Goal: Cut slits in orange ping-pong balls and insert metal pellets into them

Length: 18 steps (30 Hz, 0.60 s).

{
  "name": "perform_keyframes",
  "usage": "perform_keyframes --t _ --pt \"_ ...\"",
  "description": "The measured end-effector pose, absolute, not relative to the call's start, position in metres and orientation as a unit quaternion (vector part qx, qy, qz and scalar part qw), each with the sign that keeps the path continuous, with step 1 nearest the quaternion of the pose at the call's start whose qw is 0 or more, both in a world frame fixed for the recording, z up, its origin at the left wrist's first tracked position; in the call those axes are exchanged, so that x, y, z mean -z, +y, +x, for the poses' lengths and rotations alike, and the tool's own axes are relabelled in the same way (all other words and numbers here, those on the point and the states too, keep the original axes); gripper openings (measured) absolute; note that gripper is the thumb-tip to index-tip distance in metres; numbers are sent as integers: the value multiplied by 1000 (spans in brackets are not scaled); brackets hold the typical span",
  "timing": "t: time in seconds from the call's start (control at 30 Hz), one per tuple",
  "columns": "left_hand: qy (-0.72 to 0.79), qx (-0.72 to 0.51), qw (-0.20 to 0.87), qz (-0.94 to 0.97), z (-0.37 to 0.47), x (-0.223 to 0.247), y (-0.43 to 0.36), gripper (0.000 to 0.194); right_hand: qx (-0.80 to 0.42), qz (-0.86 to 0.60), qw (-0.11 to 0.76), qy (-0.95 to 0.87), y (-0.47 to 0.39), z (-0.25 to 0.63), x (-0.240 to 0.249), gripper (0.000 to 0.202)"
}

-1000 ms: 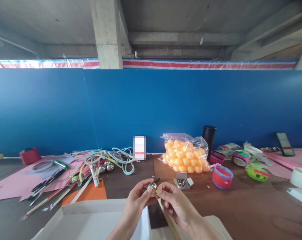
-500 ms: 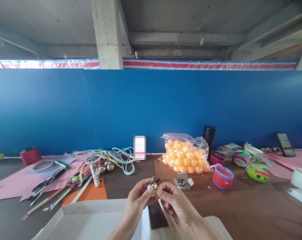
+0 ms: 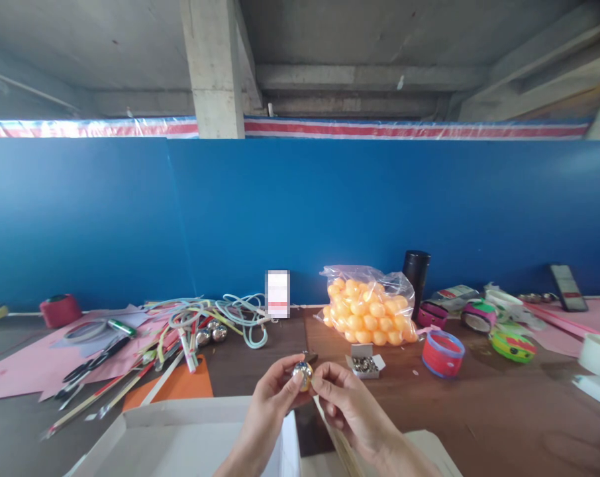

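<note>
A shiny metal ball (image 3: 302, 375) is held between the thumb and fingers of my left hand (image 3: 273, 397), low in the middle of the head view. My right hand (image 3: 347, 401) is pinched closed at the ball's right side; whatever its fingertips hold is too small to make out. Just behind the hands stands a small open box (image 3: 365, 363) of little metal pieces. More shiny balls (image 3: 218, 332) lie to the left, beside a tangle of pale cords (image 3: 248, 318).
An open white box (image 3: 191, 437) sits at the front left. Orange balls fill a clear bag (image 3: 369, 311) near the blue wall. Tape rolls (image 3: 442, 353) stand on the right. Scissors (image 3: 94, 363) and pink paper (image 3: 22, 364) lie at left.
</note>
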<state>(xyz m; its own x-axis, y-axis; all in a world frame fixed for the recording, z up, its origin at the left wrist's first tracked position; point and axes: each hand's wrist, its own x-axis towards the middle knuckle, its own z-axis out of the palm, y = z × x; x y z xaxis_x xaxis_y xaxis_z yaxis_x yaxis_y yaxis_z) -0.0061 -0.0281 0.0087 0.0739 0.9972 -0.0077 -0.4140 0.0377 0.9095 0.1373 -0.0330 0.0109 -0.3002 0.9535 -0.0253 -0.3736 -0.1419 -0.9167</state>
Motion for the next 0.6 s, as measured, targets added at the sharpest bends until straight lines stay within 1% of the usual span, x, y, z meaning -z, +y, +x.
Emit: perform_keyframes --t 0.33,0.6 --pt "360 -575 618 397 -6 -4 -27 47 -668 -348 483 -446 -32 137 -10 29" --pt "354 -579 618 396 -6 -5 -26 46 -671 -342 482 -448 -32 137 -9 26"
